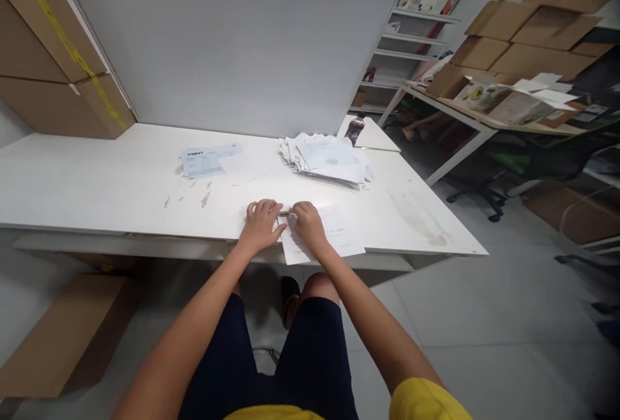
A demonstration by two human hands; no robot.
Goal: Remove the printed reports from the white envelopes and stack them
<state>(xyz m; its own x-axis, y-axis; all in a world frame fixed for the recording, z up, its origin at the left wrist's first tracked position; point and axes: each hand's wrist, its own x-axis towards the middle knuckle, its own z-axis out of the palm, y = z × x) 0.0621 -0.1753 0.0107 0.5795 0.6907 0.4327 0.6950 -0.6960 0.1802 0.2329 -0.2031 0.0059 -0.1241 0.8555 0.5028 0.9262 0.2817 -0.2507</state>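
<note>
As the head view looks down on the white table (97, 178), a bluish paper (206, 163) near its far side carries bold dark capitals that seem to read "PONY"; its smaller lines are too fine to read. A round reddish stamp (332, 161) marks the top of the paper stack (317, 173), and the label of the dark bottle (355, 130) behind it is illegible.

Near the front edge, the left hand (260, 225) has bent, slightly spread fingers at the left end of a small pale strip (285, 210), thumb well apart; whether it grips or merely touches, I cannot tell. The right hand (309, 225) has its fingers drawn together, pinching the right end. Between the hands, the strip points left to right, its long axis roughly along the table's front edge. Below it, a printed sheet (298, 251) overhangs that edge.
</note>
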